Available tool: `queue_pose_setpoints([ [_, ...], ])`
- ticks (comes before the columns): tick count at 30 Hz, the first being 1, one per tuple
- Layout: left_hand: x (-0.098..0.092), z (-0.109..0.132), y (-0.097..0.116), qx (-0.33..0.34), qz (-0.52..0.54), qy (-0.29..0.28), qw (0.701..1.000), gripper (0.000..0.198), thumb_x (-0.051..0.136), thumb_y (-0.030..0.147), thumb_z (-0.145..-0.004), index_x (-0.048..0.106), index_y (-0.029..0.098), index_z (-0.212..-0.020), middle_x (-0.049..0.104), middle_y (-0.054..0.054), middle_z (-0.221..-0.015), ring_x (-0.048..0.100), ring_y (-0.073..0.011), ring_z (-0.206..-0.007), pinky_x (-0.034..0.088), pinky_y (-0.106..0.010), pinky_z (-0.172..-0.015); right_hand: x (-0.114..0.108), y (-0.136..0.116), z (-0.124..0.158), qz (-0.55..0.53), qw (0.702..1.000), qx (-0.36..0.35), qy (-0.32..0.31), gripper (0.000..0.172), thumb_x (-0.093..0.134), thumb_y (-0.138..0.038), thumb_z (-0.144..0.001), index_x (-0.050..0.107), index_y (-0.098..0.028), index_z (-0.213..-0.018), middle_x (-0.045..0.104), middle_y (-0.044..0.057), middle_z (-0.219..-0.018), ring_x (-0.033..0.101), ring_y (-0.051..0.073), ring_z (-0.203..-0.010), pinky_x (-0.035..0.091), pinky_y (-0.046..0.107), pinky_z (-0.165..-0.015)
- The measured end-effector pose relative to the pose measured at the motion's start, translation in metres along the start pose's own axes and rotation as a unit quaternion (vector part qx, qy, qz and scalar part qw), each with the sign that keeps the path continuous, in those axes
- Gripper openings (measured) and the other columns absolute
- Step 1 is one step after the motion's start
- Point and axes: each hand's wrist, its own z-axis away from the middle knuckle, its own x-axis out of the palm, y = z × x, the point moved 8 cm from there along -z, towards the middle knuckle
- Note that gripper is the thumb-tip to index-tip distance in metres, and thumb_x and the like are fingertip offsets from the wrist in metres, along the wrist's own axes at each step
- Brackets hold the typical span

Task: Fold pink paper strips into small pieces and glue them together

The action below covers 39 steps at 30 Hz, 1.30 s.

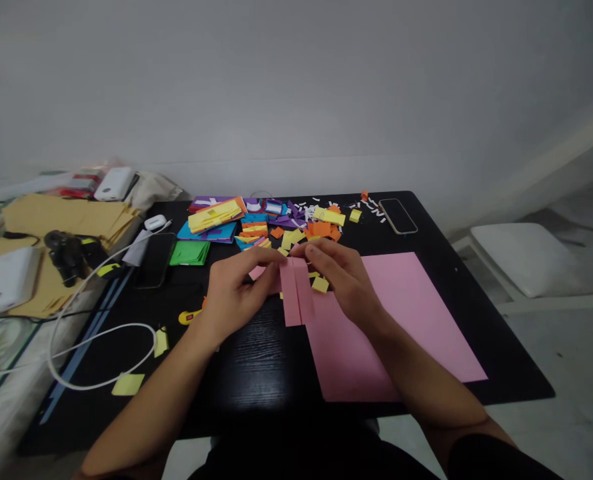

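Observation:
Between my hands is a folded piece of pink paper (292,293), upright, with a lengthwise seam or slit down it. My left hand (241,283) pinches its upper left corner between thumb and fingers. At the top right edge, the fingers of my right hand (341,273) are closed on the same paper. A large pink sheet (426,320) lies flat on the table under my right forearm. Small yellow paper squares (320,285) and orange pieces (321,229) are scattered just beyond my hands.
Folded paper stacks in yellow (216,216), blue (209,232) and green (190,253) stand at the back left. A phone (398,217) lies at the far right corner. A white cable (101,385) loops over the left side, near a yellow cutter (189,317). A white stool (521,257) stands right.

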Motion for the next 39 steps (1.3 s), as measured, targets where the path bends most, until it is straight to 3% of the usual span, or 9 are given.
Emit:
queue_pose_setpoints([
  [5, 0.001, 0.002, 0.007, 0.037, -0.026, -0.008, 0.999, 0.02, 0.062, 0.01, -0.099, 0.075, 0.023, -0.109, 0.083, -0.001, -0.1, 0.078, -0.0139, -0.087, 0.06, -0.024, -0.081, 0.001, 0.001, 0.0, -0.006, 1.0, -0.004, -0.004, 0.022, 0.091, -0.041, -0.081, 0.08, -0.025, -0.091, 0.08, 0.002, -0.09, 0.075, 0.018, -0.086, 0.063, 0.034, -0.082],
  [9, 0.001, 0.002, 0.001, -0.023, 0.022, -0.019, 0.999, 0.022, 0.061, 0.014, -0.1, 0.072, 0.022, -0.118, 0.081, -0.003, -0.105, 0.076, -0.0138, -0.085, 0.06, -0.026, -0.079, 0.0, 0.001, 0.002, 0.002, 1.0, -0.009, 0.012, 0.019, 0.09, -0.039, -0.083, 0.08, -0.024, -0.091, 0.081, 0.002, -0.091, 0.077, 0.018, -0.086, 0.064, 0.036, -0.084],
  [14, 0.003, -0.001, -0.005, -0.077, 0.058, -0.027, 0.995, 0.005, 0.071, 0.025, -0.099, 0.075, 0.021, -0.1, 0.079, -0.002, -0.09, 0.073, -0.0138, -0.078, 0.057, -0.026, -0.074, 0.003, -0.004, 0.004, 0.034, 0.998, -0.05, 0.017, 0.008, 0.084, -0.03, -0.088, 0.079, -0.023, -0.091, 0.08, 0.002, -0.092, 0.076, 0.017, -0.086, 0.064, 0.033, -0.083],
  [23, 0.002, -0.001, -0.005, -0.068, 0.029, -0.035, 0.997, 0.011, 0.067, 0.024, -0.103, 0.073, 0.019, -0.095, 0.075, 0.001, -0.085, 0.067, -0.0109, -0.076, 0.052, -0.024, -0.072, 0.002, -0.01, 0.002, 0.084, 0.994, -0.063, -0.002, 0.01, 0.083, -0.03, -0.09, 0.079, -0.021, -0.086, 0.08, 0.001, -0.084, 0.074, 0.015, -0.077, 0.062, 0.028, -0.074],
  [27, 0.002, -0.001, -0.007, -0.072, 0.028, -0.025, 0.997, 0.015, 0.062, 0.024, -0.105, 0.073, 0.019, -0.097, 0.075, 0.0, -0.088, 0.069, -0.012, -0.078, 0.054, -0.025, -0.074, -0.002, -0.009, 0.002, 0.091, 0.993, -0.065, 0.023, 0.01, 0.084, -0.029, -0.089, 0.079, -0.022, -0.085, 0.08, 0.001, -0.083, 0.075, 0.015, -0.076, 0.063, 0.03, -0.075],
  [30, 0.0, -0.001, -0.011, -0.084, 0.029, 0.004, 0.996, 0.013, 0.059, 0.025, -0.107, 0.072, 0.021, -0.11, 0.076, -0.003, -0.101, 0.073, -0.0146, -0.091, 0.058, -0.028, -0.082, -0.009, -0.004, 0.001, 0.078, 0.994, -0.053, 0.059, 0.011, 0.083, -0.031, -0.09, 0.078, -0.021, -0.086, 0.078, 0.001, -0.084, 0.074, 0.016, -0.076, 0.064, 0.031, -0.075],
  [33, -0.002, 0.001, -0.012, -0.089, 0.0, 0.031, 0.996, 0.021, 0.069, 0.028, -0.1, 0.066, 0.021, -0.12, 0.072, -0.004, -0.107, 0.071, -0.0155, -0.091, 0.061, -0.03, -0.081, -0.015, 0.001, -0.002, 0.04, 0.994, -0.049, 0.088, 0.013, 0.082, -0.032, -0.091, 0.073, -0.022, -0.091, 0.076, 0.001, -0.087, 0.073, 0.015, -0.078, 0.066, 0.031, -0.076],
  [37, 0.007, 0.004, -0.008, -0.089, -0.043, -0.001, 0.995, 0.046, 0.087, 0.029, -0.083, 0.059, 0.021, -0.119, 0.068, -0.001, -0.101, 0.068, -0.0127, -0.077, 0.059, -0.026, -0.069, -0.017, 0.004, -0.005, -0.012, 0.994, -0.058, 0.097, 0.021, 0.084, -0.033, -0.089, 0.069, -0.025, -0.102, 0.074, 0.0, -0.094, 0.074, 0.015, -0.084, 0.068, 0.03, -0.076],
  [39, 0.009, 0.004, -0.005, -0.077, -0.058, -0.003, 0.995, 0.042, 0.087, 0.027, -0.085, 0.059, 0.022, -0.116, 0.069, 0.0, -0.099, 0.069, -0.0118, -0.076, 0.057, -0.023, -0.067, -0.015, 0.005, -0.005, -0.014, 0.995, -0.058, 0.083, 0.027, 0.083, -0.032, -0.09, 0.071, -0.027, -0.113, 0.072, 0.0, -0.098, 0.074, 0.016, -0.088, 0.069, 0.032, -0.079],
])
